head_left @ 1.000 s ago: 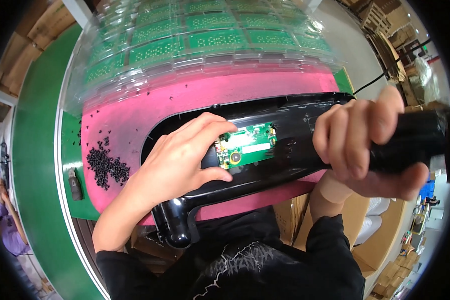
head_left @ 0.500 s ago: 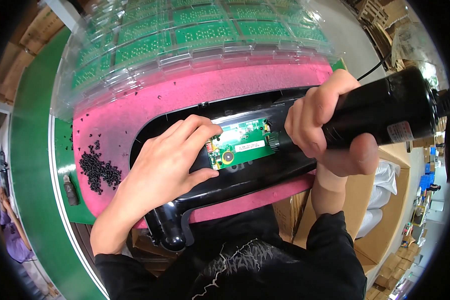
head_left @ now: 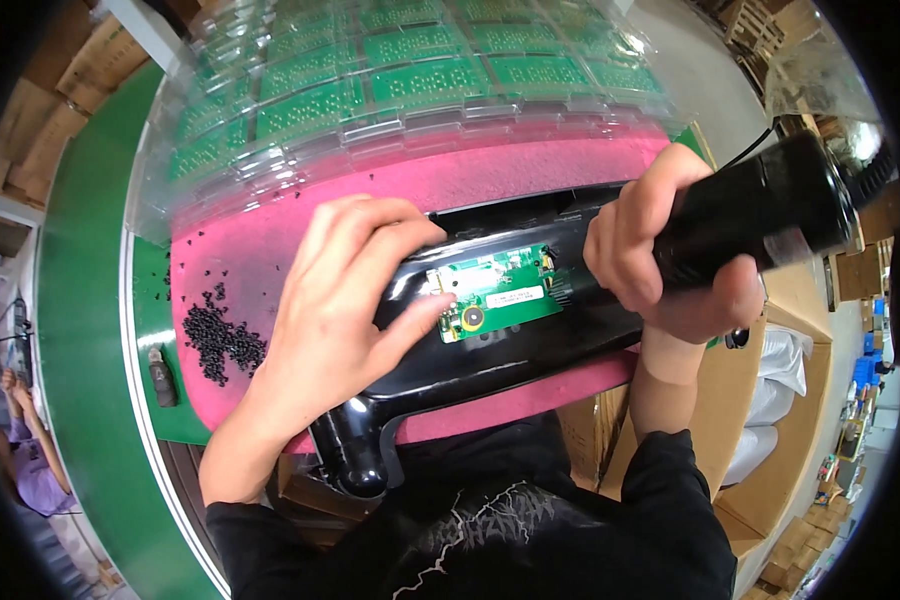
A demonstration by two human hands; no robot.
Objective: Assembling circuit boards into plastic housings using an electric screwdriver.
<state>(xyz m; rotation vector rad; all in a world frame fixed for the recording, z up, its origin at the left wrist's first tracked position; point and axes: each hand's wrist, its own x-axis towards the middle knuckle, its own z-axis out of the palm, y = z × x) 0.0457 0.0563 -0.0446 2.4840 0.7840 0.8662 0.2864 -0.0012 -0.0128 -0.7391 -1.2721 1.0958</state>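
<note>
the left hand (head_left: pixel 330 310) lay spread, pinning the green circuit board (head_left: pixel 495 293) into the black housing (head_left: pixel 510 340). the right hand (head_left: pixel 660 250) gripped the black power screwdriver (head_left: pixel 760 215) closed-fisted; it was best kept square to the board.

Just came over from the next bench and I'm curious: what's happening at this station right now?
A person is working on a long glossy black plastic housing lying on a pink foam mat. The left hand presses a small green circuit board into the housing, while the right hand grips a thick black electric screwdriver at the board's right end. A pile of small black screws sits on the mat, and clear trays of green boards lie behind.
</note>
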